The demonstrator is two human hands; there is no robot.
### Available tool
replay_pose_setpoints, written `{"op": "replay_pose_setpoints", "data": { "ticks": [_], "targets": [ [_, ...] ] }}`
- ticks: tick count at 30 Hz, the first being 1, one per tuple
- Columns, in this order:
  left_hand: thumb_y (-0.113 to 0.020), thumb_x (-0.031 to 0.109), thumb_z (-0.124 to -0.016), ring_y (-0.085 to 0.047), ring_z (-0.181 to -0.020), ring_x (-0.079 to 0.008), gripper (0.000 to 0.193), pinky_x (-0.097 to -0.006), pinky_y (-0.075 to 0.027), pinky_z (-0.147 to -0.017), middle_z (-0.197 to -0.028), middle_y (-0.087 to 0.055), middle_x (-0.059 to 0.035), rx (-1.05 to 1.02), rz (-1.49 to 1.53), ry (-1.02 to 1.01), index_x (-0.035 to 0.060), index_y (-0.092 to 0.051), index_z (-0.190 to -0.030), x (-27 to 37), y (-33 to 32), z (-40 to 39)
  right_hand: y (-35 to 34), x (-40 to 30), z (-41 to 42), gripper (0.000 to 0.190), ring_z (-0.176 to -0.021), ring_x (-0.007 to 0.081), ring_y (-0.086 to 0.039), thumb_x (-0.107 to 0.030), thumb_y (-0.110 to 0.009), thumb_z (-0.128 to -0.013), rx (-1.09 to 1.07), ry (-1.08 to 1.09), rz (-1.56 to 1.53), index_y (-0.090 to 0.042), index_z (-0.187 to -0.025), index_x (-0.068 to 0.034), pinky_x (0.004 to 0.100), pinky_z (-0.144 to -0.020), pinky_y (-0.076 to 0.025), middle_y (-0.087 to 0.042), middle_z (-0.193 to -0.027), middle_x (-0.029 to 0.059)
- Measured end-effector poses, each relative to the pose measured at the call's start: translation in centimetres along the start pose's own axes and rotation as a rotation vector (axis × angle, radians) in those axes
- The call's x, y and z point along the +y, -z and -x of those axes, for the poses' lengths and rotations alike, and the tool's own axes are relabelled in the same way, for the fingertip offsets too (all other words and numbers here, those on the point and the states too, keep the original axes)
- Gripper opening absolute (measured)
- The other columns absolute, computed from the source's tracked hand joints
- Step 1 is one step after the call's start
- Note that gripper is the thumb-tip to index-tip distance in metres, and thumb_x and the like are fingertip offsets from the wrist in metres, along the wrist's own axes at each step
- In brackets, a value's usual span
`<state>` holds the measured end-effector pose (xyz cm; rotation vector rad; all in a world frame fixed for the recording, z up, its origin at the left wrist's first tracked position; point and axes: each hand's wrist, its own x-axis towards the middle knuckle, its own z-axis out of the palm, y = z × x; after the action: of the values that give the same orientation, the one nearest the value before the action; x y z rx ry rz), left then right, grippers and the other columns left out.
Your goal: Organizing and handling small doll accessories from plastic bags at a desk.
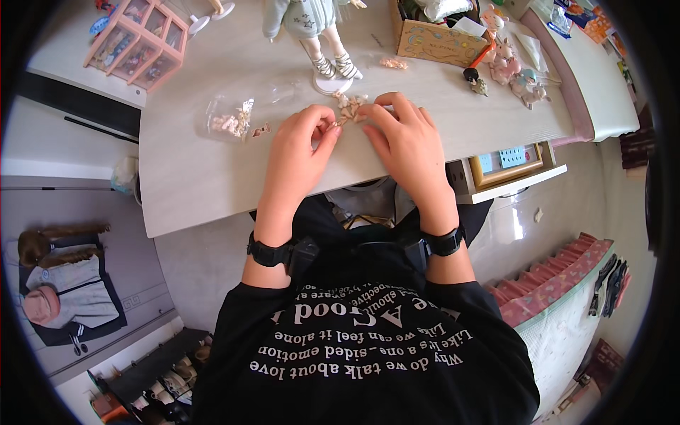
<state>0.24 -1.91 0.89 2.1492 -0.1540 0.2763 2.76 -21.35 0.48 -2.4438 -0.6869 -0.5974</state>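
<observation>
A heap of small pale beige pieces (350, 104) lies on the light wood-grain desk (212, 175), just in front of a standing doll's round white base (330, 84). Between thumb and forefinger, my left hand (305, 133) pinches one small piece (338, 123) at the heap's left edge. My right hand (406, 130) reaches in from the other side. Its fingers are apart, with the forefinger at the heap's right edge. What each piece is cannot be made out. Left of my left hand lies a clear plastic bag (228, 119) with more pale pieces, beside a small sticker (261, 129).
A pinkish cluster (393, 64) lies behind my right hand. Farther back stands a decorated cardboard box (441, 45), near several animal figurines (526, 87). A pink display case (139, 42) stands at back left. An open drawer (510, 178) juts out at front right.
</observation>
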Motion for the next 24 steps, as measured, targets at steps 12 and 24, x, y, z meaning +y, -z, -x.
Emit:
{"op": "replay_pose_setpoints", "data": {
  "ticks": [12, 24],
  "targets": [
    [-0.077, 0.008, -0.087, -0.06, -0.098, -0.0312, 0.016, -0.0423, -0.046, -0.088, -0.099, -0.066, -0.0068, 0.094, -0.15, -0.164, 0.0063, -0.066, -0.098, -1.2, -0.1, -0.1, -1.1, -0.8, 0.1, 0.02, -0.095, 0.0245, -0.065, -0.009, -0.071, -0.089, 0.03, 0.015, -0.172, -0.07, -0.109, -0.012, 0.0378, -0.084, -0.05, -0.065, -0.1, 0.0034],
    [-0.074, 0.006, -0.088, -0.056, -0.103, -0.032, 0.026, -0.0454, -0.045, -0.094, -0.105, -0.062, -0.0088, 0.292, -0.247, -0.126, 0.0088, -0.067, -0.112, -1.6, -0.1, 0.0, 0.6, 0.5, 0.2, 0.031, -0.096, 0.0326, -0.065, 0.002, -0.066, -0.089, 0.149, -0.248, -0.279, -0.066, -0.12, -0.003, 0.0456, -0.09, -0.051, -0.063, -0.114, 0.0182]
  ]
}}
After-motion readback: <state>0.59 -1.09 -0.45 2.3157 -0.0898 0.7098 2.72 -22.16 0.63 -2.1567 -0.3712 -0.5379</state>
